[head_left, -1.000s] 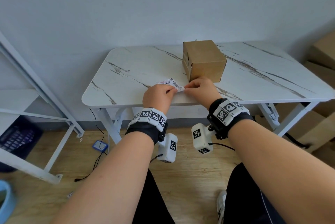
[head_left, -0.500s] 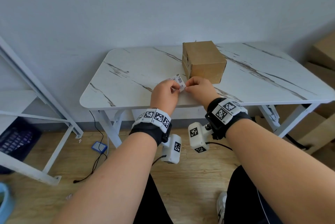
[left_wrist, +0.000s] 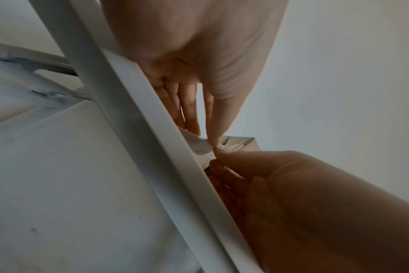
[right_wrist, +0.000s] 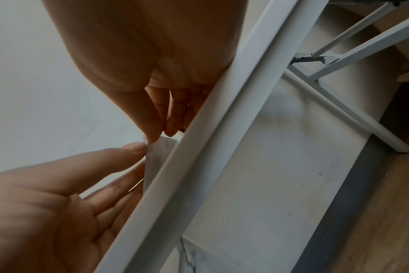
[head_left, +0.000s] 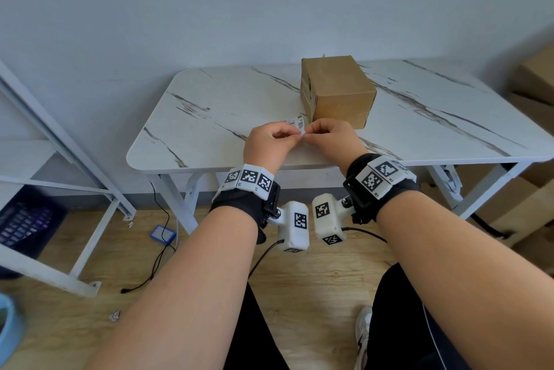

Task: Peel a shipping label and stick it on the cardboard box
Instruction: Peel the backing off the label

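Note:
A small white shipping label (head_left: 296,124) with a barcode is held just above the marble-look table (head_left: 209,118), near its front edge. My left hand (head_left: 274,142) pinches the label's left part between thumb and fingers. My right hand (head_left: 326,137) pinches its near right corner. From the left wrist camera the label (left_wrist: 200,146) shows between both thumbs, and from the right wrist camera the label (right_wrist: 159,153) hangs at the table rim. The brown cardboard box (head_left: 337,91) stands closed right behind my hands, a little to the right.
A white metal rack (head_left: 60,160) stands left of the table. More cardboard boxes (head_left: 533,136) are stacked on the right. Cables and a small blue device (head_left: 162,234) lie on the wooden floor under the table.
The label went from lying flat on the table to being lifted and tilted up between both hands. Both hands drew closer together around it.

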Demonstrator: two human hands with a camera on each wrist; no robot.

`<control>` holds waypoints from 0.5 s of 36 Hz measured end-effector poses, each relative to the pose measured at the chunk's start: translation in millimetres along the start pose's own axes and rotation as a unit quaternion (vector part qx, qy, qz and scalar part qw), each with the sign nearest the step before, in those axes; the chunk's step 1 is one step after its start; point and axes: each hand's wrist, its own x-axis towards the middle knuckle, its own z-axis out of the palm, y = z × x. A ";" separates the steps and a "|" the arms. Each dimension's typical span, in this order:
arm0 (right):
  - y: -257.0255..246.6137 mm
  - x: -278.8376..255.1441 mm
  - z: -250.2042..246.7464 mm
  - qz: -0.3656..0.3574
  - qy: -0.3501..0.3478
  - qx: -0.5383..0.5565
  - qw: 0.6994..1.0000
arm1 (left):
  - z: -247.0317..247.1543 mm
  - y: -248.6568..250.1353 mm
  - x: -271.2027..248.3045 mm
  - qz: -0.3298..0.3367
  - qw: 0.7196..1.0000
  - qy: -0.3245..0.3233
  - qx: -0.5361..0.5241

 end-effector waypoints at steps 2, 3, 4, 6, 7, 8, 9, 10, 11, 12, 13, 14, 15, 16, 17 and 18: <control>0.4 -0.7 -0.8 -0.004 -0.005 0.004 1.000 | -0.9 0.6 -0.1 0.001 1.000 0.000 -0.005; 0.8 -1.0 -0.8 -0.005 -0.006 0.006 1.000 | -1.0 0.6 -0.3 0.001 1.000 0.002 -0.006; 1.1 -1.0 -0.8 -0.006 -0.007 0.008 1.000 | -1.0 0.6 -0.6 0.001 1.000 0.004 -0.007; 1.4 -1.0 -0.8 -0.007 -0.008 0.010 1.000 | -0.6 0.6 -1.1 0.001 1.000 0.006 -0.007; 1.7 -0.9 -0.8 -0.008 -0.007 0.012 1.000 | -0.3 0.7 -1.3 0.000 1.000 0.007 -0.008; 1.9 -0.6 -0.9 -0.008 -0.007 0.013 1.000 | -0.4 0.9 -1.4 0.000 1.000 0.007 -0.009; 2.1 -0.3 -1.1 -0.008 -0.006 0.013 1.000 | -0.4 1.1 -1.5 0.000 1.000 0.006 -0.010; 2.4 0.0 -1.0 -0.009 -0.007 0.011 1.000 | -0.4 1.1 -1.4 0.001 1.000 0.007 -0.011; 2.6 0.1 -1.1 -0.009 -0.008 0.010 1.000 | -0.4 1.1 -1.4 0.001 1.000 0.008 -0.013; 2.8 0.1 -0.8 -0.009 -0.009 0.008 1.000 | -0.4 1.1 -1.5 0.001 1.000 0.009 -0.014; 2.8 0.1 -0.6 -0.008 -0.011 0.008 1.000 | -0.2 1.0 -1.4 0.002 1.000 0.011 -0.014; 2.7 -0.2 -0.3 -0.008 -0.012 0.008 1.000 | -0.1 0.9 -1.4 0.002 1.000 0.012 -0.014; 2.7 -0.4 -0.2 -0.009 -0.011 0.009 1.000 | 0.2 0.6 -1.3 0.002 1.000 0.013 -0.014; 2.7 -0.4 -0.2 -0.009 -0.010 0.011 1.000 | 0.2 0.6 -1.2 0.002 1.000 0.013 -0.015; 2.5 -0.6 0.0 -0.008 -0.010 0.012 1.000 | 0.2 0.5 -1.0 0.001 1.000 0.013 -0.015; 2.3 -1.0 0.1 -0.006 -0.010 0.013 1.000 | 0.0 0.4 -0.7 0.000 1.000 0.013 -0.016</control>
